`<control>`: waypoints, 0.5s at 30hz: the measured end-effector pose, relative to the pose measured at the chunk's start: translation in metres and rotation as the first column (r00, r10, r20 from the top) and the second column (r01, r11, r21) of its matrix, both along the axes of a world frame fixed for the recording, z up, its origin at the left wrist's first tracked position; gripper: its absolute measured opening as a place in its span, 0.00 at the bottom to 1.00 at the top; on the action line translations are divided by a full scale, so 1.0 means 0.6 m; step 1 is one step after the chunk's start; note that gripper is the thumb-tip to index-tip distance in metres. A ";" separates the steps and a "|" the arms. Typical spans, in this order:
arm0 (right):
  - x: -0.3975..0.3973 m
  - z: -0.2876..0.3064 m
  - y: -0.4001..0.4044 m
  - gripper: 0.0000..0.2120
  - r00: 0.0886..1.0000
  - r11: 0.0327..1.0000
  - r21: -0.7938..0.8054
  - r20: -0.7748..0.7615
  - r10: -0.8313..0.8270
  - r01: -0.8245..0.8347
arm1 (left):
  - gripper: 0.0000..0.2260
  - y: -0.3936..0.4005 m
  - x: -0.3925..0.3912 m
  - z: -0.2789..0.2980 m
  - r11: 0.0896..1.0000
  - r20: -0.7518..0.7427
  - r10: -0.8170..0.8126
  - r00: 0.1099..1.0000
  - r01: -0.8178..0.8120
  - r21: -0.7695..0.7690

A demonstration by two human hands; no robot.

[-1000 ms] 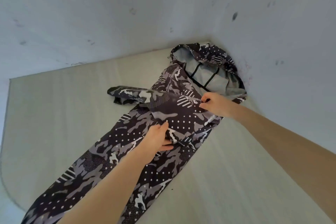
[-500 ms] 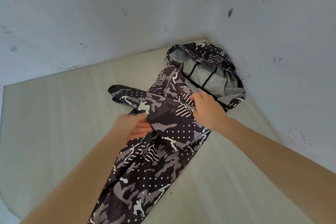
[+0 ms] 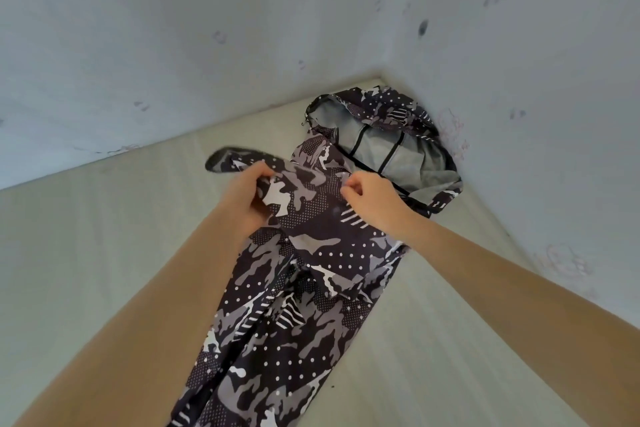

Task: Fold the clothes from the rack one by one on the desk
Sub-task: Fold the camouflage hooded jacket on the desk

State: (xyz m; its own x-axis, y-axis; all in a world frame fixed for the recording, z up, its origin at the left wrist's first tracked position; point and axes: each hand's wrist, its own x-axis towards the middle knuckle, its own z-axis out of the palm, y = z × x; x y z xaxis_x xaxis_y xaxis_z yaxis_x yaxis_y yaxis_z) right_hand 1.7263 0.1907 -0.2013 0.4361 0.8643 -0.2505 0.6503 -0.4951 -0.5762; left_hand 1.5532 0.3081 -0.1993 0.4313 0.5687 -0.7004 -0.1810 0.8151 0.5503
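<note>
Camo jacket (image 3: 304, 274) lies lengthwise on the desk (image 3: 104, 253), hood (image 3: 388, 135) up in the far corner against the walls (image 3: 242, 28), hem end running off the bottom of frame. Hood is open w/ grey lining showing. One sleeve (image 3: 228, 159) sticks out left, just past the left hand.

Left hand (image 3: 247, 199): fingers curled round a fold of fabric near the shoulder/sleeve root, thumb on top, so it's gripping, not just resting. Right hand (image 3: 372, 199): fingertips pinch a small bit of cloth at the chest just below the hood opening. Both hold the same upper panel, which looks lifted a little off the layer under it.

Step in hand, as I read it: tucking the sleeve/side in to make a narrow strip before folding up lengthwise.

To do it well:
- keep both grips level so the fold edge runs straight down the body, parallel w/ the far side
- bring the sleeve across flat, not bunched under the left palm
- fabric looks thin & slippery, prob won't hold a crease; press flat w/ an open palm after laying it
- hood is bulky & jammed in the corner; pull the jacket back a bit so there's room to flatten the hood inward
- lower half has wrinkles near the middle seam; smooth them before the next fold, else the stack goes lumpy

Rack not in view
</note>
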 end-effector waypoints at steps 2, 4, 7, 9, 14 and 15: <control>-0.011 0.008 -0.015 0.03 0.989 0.967 0.253 0.137 -0.048 0.012 | 0.07 -0.005 -0.007 0.008 0.997 0.054 0.001 0.999 -0.004 0.072; -0.028 0.000 -0.032 0.07 0.926 0.956 0.273 0.378 -0.003 -0.108 | 0.08 -0.010 -0.018 -0.005 0.997 -0.027 0.051 0.998 -0.049 0.065; -0.063 -0.020 -0.055 0.17 0.851 0.964 0.140 0.510 0.127 -0.227 | 0.10 -0.016 -0.033 -0.038 0.996 -0.115 0.086 0.990 -0.086 -0.003; -0.085 -0.037 -0.065 0.22 0.828 0.942 0.030 0.487 0.278 -0.334 | 0.12 -0.016 -0.039 -0.052 0.996 -0.138 0.074 0.988 -0.081 -0.042; -0.100 -0.081 -0.075 0.26 0.823 0.876 -0.229 0.306 0.479 -0.425 | 0.15 -0.010 -0.042 -0.071 0.999 -0.180 0.048 0.982 -0.046 0.016; -0.099 -0.087 -0.073 0.27 0.824 0.866 -0.257 0.283 0.491 -0.428 | 0.16 -0.011 -0.041 -0.069 0.997 -0.205 0.041 0.978 -0.026 0.075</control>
State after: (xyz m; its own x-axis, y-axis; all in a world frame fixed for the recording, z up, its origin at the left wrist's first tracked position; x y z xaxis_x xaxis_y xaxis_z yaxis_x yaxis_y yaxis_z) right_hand 1.6669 0.1468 -0.2536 0.0823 0.9402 -0.3304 0.9619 -0.1617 -0.2205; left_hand 1.5288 0.3013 -0.2407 0.2612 0.6325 -0.7292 -0.0842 0.7675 0.6355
